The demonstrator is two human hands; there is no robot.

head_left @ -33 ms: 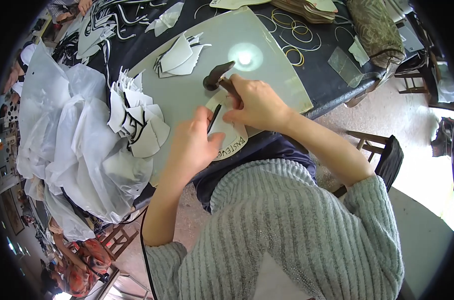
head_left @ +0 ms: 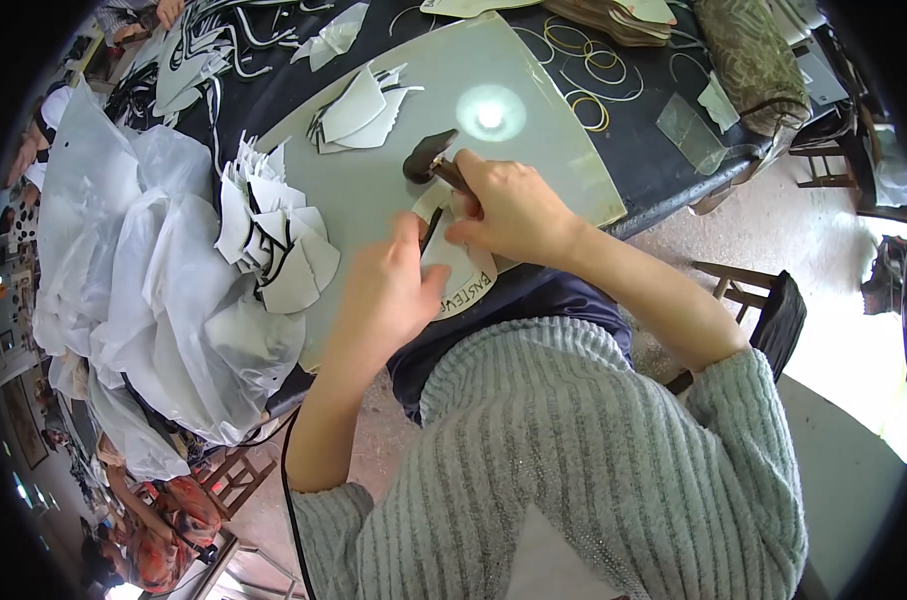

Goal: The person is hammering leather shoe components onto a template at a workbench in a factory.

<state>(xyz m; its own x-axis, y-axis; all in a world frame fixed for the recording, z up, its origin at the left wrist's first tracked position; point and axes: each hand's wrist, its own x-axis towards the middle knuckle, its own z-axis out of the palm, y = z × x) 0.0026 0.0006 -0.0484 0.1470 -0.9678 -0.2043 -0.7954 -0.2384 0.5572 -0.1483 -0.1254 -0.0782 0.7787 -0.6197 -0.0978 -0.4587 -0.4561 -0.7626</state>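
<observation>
Gripping hammer (head_left: 430, 157) right hand (head_left: 513, 210), left hand (head_left: 393, 290) pinning white piece (head_left: 451, 262) at mat edge (head_left: 573, 215)

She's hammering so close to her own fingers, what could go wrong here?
The hammer in the right hand might catch the left hand, which pins the white piece right beside it. That piece overhangs the grey mat edge, so it could slip.

Clad in a grey ribbed knit sweater with faint glittery flecks, sleeves pushed up above the elbows, forearms left bare down to the ringless left hand (head_left: 391, 290) and right hand (head_left: 513, 208), with dark navy fabric across the lap.
</observation>
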